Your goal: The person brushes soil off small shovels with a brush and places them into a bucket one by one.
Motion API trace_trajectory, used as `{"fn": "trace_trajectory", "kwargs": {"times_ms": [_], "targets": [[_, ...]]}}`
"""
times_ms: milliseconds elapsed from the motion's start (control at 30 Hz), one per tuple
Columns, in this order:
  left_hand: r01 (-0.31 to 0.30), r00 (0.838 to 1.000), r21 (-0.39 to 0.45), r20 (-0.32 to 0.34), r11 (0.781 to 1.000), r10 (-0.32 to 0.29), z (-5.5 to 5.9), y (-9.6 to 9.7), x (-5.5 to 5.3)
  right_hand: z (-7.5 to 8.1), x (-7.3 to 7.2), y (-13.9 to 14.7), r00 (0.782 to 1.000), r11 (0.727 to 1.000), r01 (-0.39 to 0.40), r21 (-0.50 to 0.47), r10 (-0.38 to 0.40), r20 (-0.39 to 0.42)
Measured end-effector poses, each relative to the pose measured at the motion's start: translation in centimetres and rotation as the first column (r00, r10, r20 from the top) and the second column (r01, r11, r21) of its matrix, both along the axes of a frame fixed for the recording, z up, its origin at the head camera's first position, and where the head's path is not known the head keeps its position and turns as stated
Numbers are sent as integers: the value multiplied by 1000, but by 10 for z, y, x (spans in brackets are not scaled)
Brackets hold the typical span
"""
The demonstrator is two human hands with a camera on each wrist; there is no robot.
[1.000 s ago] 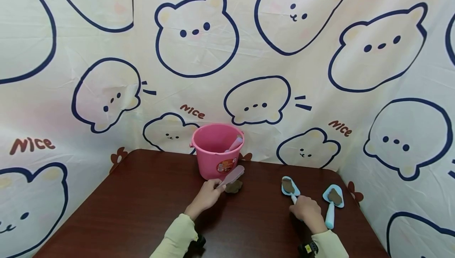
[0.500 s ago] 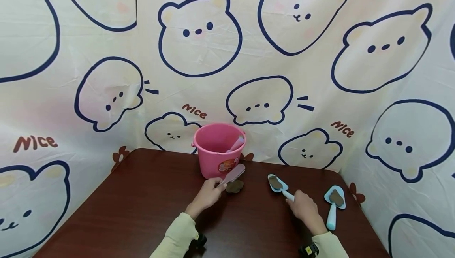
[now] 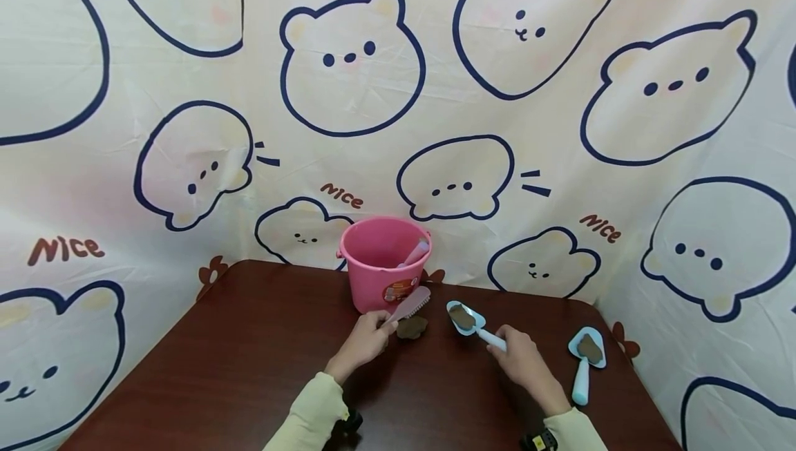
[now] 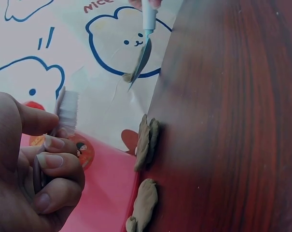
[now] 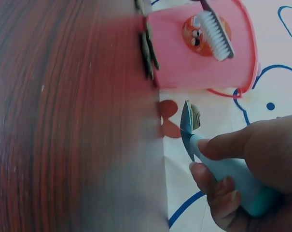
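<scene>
My left hand (image 3: pixel 361 346) grips the handle of a pale pink brush (image 3: pixel 410 303), held up in front of the pink bucket (image 3: pixel 376 285). White bristles (image 4: pixel 68 112) show clearly in the left wrist view. With my right hand (image 3: pixel 527 362) I hold a light blue toy shovel (image 3: pixel 491 338), raised off the table. A brown clay-like lump (image 3: pixel 461 317) sits on its blade. More brown lumps (image 3: pixel 412 327) lie on the table at the bucket's foot, just beyond the left hand; the left wrist view shows them as separate flattened pieces (image 4: pixel 146 205).
At the right of the brown table (image 3: pixel 261 354) lies a second light blue shovel (image 3: pixel 581 380), bearing another brown lump (image 3: pixel 589 348). A pale pink object (image 3: pixel 417 253) leans inside the bucket. A bear-print cloth (image 3: pixel 348 92) hangs along the table's back and sides.
My right hand has carried the shovel with its lump leftward, toward the bucket, and its blade now points left. The left hand has kept the brush nearly still.
</scene>
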State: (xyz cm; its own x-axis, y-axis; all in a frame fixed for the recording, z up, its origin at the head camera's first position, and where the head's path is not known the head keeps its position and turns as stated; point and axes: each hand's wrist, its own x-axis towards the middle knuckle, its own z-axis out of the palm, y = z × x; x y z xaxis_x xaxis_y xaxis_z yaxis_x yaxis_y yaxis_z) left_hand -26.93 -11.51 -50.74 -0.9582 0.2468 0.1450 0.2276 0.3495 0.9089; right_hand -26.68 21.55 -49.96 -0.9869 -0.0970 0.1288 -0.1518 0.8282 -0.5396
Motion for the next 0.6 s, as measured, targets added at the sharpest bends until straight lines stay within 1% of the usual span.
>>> {"fn": "trace_trajectory", "kwargs": {"times_ms": [100,200,333,433,500,600], "targets": [[-3,1000,-33,-31,999,2,0,2,1,3,2,-5,1000,1000,-21,-15,21,-9],[-3,998,-57,-58,998,0,-1,5,1,5,4,-10,999,999,-37,-31,37,1],[-1,998,-65,-63,998,-3,-2,9,2,4,7,-18,998,997,-57,-46,57,-2],[2,998,-76,-64,997,-7,-3,13,3,3,8,-23,996,995,-80,-62,78,-33],[8,998,-80,-60,997,-13,-3,15,4,2,9,-26,993,992,-105,-72,101,-62],[17,999,-83,-45,996,-21,-3,19,5,1,10,-29,989,988,-129,-80,122,-83]]}}
